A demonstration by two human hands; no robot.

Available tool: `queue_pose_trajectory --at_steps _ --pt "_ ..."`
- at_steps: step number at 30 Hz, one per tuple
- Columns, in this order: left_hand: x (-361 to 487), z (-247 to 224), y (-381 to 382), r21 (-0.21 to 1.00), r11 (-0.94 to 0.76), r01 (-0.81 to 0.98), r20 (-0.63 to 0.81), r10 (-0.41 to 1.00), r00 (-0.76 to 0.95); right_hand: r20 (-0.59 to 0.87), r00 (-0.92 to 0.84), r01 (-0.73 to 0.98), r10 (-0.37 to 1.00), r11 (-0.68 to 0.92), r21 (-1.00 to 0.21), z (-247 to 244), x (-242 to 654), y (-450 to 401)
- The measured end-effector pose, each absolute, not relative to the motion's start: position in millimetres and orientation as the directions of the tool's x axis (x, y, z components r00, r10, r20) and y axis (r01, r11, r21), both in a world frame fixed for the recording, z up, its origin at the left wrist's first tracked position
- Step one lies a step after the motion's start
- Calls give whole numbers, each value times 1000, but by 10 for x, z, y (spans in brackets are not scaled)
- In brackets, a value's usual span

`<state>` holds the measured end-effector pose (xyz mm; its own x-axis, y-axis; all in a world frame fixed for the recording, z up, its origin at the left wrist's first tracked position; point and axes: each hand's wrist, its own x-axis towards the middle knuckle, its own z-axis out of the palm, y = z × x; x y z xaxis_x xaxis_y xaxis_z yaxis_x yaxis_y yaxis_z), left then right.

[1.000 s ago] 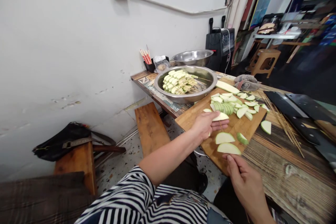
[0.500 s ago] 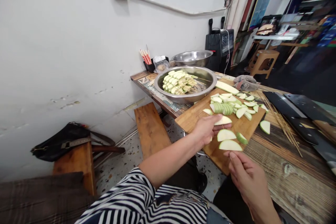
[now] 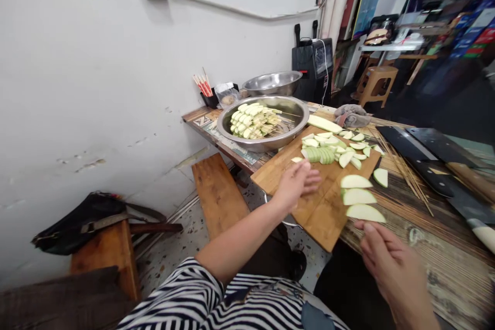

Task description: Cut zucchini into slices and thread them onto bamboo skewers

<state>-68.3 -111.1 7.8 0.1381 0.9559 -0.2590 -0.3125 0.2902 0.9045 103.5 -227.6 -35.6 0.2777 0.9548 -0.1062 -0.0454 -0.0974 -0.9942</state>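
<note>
My right hand (image 3: 390,252) pinches the lower end of a skewer that carries three pale green-edged slices (image 3: 359,196) in a row, held past the right edge of the cutting board. Over the left part of the wooden cutting board (image 3: 320,216) is my left hand (image 3: 297,184), its fingers apart and nothing in it. Cut slices (image 3: 319,154) lie in a row and in a loose pile on the board's far part. Behind the board, a metal basin (image 3: 266,145) holds a heap of skewered slices (image 3: 253,119).
Two large cleavers (image 3: 417,165) and bare skewers (image 3: 406,175) lie on the right of the table. A grey cloth (image 3: 351,115), a second basin (image 3: 273,82) and a black speaker (image 3: 313,67) are at the back. A bench (image 3: 218,191) stands left.
My left hand has let go of the top slice and drawn back left. My right hand has moved the skewer of slices rightward, off the board. The view has turned slightly right.
</note>
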Motion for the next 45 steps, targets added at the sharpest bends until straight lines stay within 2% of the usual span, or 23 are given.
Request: queue_pose_trajectory --at_steps 2,4,5,7,9,11,13,17,24,27,30,34,37,40,45 --pt "-767 61 -976 992 53 -118 -46 997 57 -199 343 -163 918 -151 -975 -346 1172 -2342" --pt "-795 68 -826 968 -185 168 174 982 79 -239 386 -217 891 -164 -962 -337 1264 -2394" --pt "-780 79 -756 905 -287 315 260 958 124 -242 394 -224 887 -163 -961 -335 1291 -2414" --pt "-698 108 -641 701 -417 579 350 908 229 -234 399 -215 886 -158 -964 -332 1314 -2444" --pt "-573 130 -559 477 -452 754 355 884 305 -228 389 -200 893 -160 -967 -334 1320 -2470" --pt "-444 129 -497 312 -440 842 346 878 331 -229 386 -187 894 -167 -968 -341 1332 -2495" --pt "-343 101 -436 216 -431 876 342 874 345 -222 392 -178 893 -163 -971 -354 1357 -2518" --pt "-234 22 -293 98 -384 918 351 877 329 -186 406 -164 895 -129 -978 -390 1420 -2550" --pt "-167 194 -274 10 -323 946 318 898 303 -209 401 -198 892 -139 -970 -440 1510 -2576" --pt "-77 275 -336 -24 -457 889 369 822 433 -231 409 -231 883 -145 -962 -448 1536 -2577" --pt "60 255 -285 -48 -567 822 353 761 545 -217 414 -238 884 -125 -963 -449 1537 -2569" --pt "201 197 -138 -44 -544 838 247 807 536 -206 412 -235 888 -114 -965 -456 1536 -2568" --pt "244 194 -131 4 -524 852 204 834 512 -208 417 -230 885 -119 -966 -450 1543 -2573" --pt "263 197 -194 53 -521 852 223 838 498 -192 427 -197 884 -116 -974 -425 1545 -2574" --pt "233 183 -285 151 -690 708 312 713 628 -206 415 -209 886 -128 -970 -372 1529 -2598"
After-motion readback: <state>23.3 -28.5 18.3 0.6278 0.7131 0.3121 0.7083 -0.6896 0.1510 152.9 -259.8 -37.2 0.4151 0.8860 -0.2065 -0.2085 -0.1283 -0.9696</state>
